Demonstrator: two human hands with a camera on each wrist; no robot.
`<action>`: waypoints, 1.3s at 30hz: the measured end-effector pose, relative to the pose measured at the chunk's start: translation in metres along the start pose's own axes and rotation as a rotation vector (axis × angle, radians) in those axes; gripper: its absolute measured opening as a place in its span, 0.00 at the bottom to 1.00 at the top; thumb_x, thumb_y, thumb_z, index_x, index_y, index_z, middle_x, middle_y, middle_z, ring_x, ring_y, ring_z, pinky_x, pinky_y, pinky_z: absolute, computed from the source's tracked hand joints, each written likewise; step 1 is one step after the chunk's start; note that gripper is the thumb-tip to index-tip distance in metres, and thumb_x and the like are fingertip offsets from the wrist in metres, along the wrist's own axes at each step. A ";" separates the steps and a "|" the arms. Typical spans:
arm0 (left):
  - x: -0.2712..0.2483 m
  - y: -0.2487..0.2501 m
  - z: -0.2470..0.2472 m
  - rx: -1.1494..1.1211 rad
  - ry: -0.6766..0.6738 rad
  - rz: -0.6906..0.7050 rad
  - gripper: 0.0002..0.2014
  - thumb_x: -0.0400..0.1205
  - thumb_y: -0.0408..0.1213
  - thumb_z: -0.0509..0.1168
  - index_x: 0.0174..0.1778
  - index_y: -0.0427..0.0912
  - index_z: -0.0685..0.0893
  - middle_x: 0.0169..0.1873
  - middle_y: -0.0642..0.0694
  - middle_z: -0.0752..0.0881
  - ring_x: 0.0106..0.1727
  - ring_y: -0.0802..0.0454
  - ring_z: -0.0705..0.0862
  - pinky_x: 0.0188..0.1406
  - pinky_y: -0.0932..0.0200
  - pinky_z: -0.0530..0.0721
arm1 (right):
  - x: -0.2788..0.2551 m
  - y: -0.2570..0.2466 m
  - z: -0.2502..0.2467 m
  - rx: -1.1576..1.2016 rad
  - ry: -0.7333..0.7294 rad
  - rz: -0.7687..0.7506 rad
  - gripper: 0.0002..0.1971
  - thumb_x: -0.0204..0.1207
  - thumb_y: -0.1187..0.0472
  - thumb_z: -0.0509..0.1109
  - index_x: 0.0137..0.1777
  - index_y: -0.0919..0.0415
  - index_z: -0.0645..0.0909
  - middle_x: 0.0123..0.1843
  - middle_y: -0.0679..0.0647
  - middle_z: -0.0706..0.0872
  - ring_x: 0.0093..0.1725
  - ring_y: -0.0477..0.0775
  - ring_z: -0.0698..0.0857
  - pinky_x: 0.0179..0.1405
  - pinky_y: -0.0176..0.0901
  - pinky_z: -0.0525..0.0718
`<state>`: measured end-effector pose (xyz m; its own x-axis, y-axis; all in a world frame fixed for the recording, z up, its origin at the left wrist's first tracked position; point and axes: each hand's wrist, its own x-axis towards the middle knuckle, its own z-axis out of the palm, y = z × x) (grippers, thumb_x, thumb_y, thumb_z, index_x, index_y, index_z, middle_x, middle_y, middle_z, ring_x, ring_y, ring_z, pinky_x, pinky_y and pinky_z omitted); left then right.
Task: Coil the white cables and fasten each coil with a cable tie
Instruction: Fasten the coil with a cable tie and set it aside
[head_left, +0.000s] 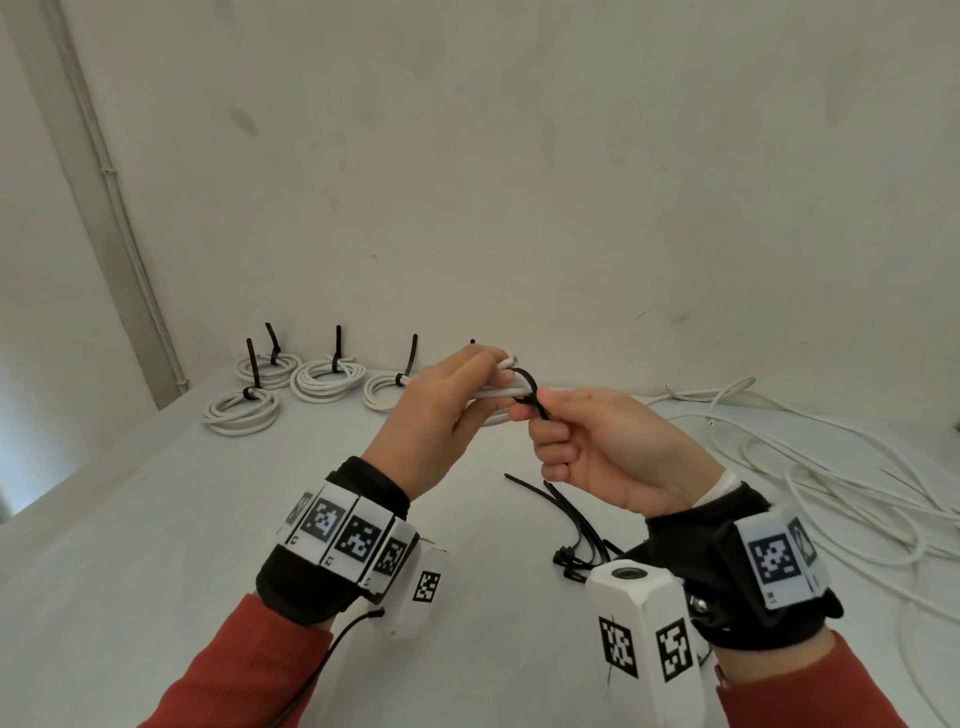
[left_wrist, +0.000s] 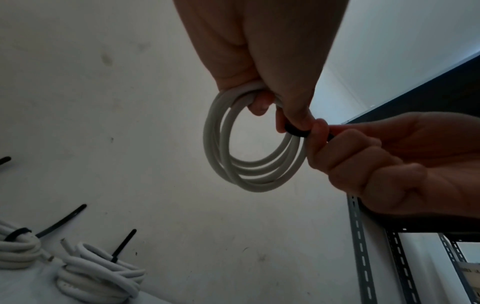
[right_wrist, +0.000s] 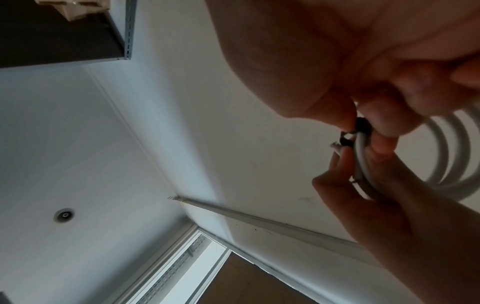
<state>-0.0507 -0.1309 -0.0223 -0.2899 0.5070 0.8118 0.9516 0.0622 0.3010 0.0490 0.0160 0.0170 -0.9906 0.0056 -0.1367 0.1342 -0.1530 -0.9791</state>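
Observation:
My left hand (head_left: 467, 384) grips a small coil of white cable (left_wrist: 249, 164) in the air above the table, with its fingers curled round the top of the loops. A black cable tie (head_left: 530, 389) is looped round the coil's strands beside the cut cable end. My right hand (head_left: 535, 421) pinches this tie between thumb and forefinger, right next to the left fingers. In the right wrist view the cable tie's head (right_wrist: 362, 125) sits against the bundled cable strands (right_wrist: 451, 156). The tie's free tail is hidden inside my right fist.
Several finished coils (head_left: 327, 379) with upright black tie tails lie at the table's back left. Loose white cables (head_left: 810, 457) sprawl over the right side. A bunch of spare black ties (head_left: 576, 525) lies under my right wrist. The wall stands close behind the white table (head_left: 156, 519).

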 end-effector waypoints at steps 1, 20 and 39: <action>0.000 0.000 0.000 0.001 -0.015 -0.010 0.05 0.83 0.36 0.60 0.53 0.48 0.73 0.52 0.49 0.82 0.51 0.73 0.76 0.50 0.80 0.70 | 0.001 0.001 0.001 0.014 0.019 -0.010 0.16 0.87 0.58 0.53 0.46 0.65 0.79 0.26 0.48 0.62 0.24 0.44 0.59 0.25 0.35 0.62; 0.002 0.003 -0.002 -0.017 0.167 -0.091 0.13 0.79 0.37 0.69 0.59 0.43 0.82 0.47 0.59 0.82 0.46 0.69 0.80 0.49 0.76 0.74 | 0.009 0.013 0.013 0.232 0.216 -0.087 0.14 0.80 0.51 0.68 0.51 0.63 0.85 0.17 0.44 0.54 0.15 0.42 0.53 0.12 0.32 0.53; 0.007 0.007 0.003 -0.397 0.299 -0.613 0.04 0.83 0.36 0.64 0.51 0.45 0.83 0.36 0.55 0.84 0.27 0.62 0.77 0.31 0.68 0.77 | 0.015 0.016 -0.007 -0.566 0.463 -0.463 0.07 0.73 0.60 0.74 0.49 0.48 0.85 0.50 0.47 0.88 0.50 0.47 0.86 0.51 0.43 0.84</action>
<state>-0.0460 -0.1245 -0.0166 -0.8200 0.2253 0.5262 0.5217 -0.0841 0.8490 0.0367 0.0210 -0.0021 -0.8549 0.3667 0.3670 -0.1650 0.4784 -0.8625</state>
